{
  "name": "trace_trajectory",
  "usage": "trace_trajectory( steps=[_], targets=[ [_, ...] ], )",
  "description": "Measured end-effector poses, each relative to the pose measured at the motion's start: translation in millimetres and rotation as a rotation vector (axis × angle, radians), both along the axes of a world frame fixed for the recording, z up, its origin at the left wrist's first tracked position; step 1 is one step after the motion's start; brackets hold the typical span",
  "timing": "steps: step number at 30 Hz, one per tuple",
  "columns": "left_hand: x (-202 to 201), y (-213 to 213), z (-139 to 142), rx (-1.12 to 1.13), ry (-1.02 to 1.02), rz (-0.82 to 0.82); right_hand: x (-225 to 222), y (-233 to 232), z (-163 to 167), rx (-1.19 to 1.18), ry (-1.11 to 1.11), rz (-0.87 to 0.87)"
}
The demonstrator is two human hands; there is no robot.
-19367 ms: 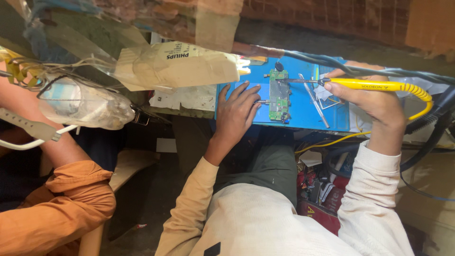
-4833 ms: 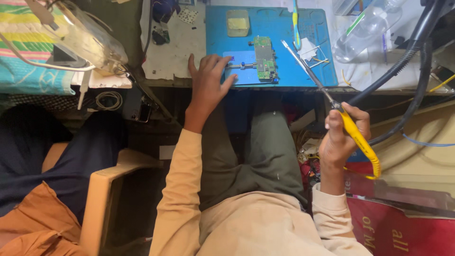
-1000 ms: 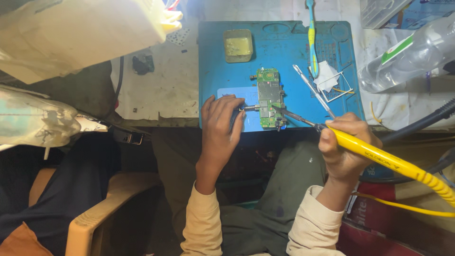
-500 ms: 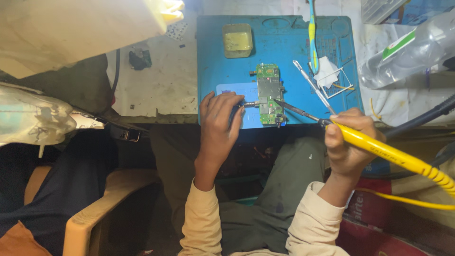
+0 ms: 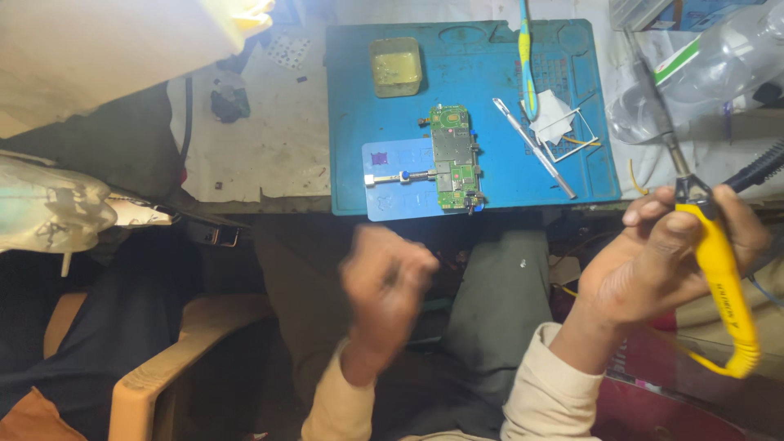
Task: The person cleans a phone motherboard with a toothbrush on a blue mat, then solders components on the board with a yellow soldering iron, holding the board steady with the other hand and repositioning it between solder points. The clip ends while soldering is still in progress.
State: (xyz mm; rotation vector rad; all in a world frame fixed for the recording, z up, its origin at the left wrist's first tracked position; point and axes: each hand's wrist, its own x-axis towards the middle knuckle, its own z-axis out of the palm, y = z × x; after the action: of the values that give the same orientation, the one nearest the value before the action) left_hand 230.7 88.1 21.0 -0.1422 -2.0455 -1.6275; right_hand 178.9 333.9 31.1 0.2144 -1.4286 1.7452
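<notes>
A green circuit board (image 5: 453,157) lies clamped in a small metal holder (image 5: 398,177) on a blue work mat (image 5: 392,114). My right hand (image 5: 670,253) grips a yellow-handled soldering iron (image 5: 719,278), its tip raised to the right of the mat. My left hand (image 5: 384,282) is blurred, below the table edge over my lap, fingers loosely curled and holding nothing I can see. Neither hand touches the board.
On the mat lie a small yellow tin (image 5: 396,67), a blue and yellow toothbrush (image 5: 527,57), metal tweezers (image 5: 532,147) and a white scrap (image 5: 554,126). A clear plastic bottle (image 5: 702,69) lies at the right. A wooden chair arm (image 5: 180,351) is at the lower left.
My left hand has pulled back off the mat down to my lap. My right hand has swung the soldering iron away from the board to the right.
</notes>
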Motion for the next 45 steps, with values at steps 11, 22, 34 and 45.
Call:
trace_trajectory(
  steps=[11,22,34,45],
  targets=[
    [23,12,-26,-0.385,0.132,0.017,67,8,-61,0.282,-0.047,-0.12],
    [-42,9,-34,-0.635,0.086,0.166,82,7,-56,0.588,-0.106,-0.076],
    [7,49,-29,0.399,-0.404,-0.166,70,25,-27,0.704,-0.024,-0.077],
    [-35,76,-39,0.78,-0.399,-0.235,55,35,-26,0.509,0.019,0.082]
  ],
)
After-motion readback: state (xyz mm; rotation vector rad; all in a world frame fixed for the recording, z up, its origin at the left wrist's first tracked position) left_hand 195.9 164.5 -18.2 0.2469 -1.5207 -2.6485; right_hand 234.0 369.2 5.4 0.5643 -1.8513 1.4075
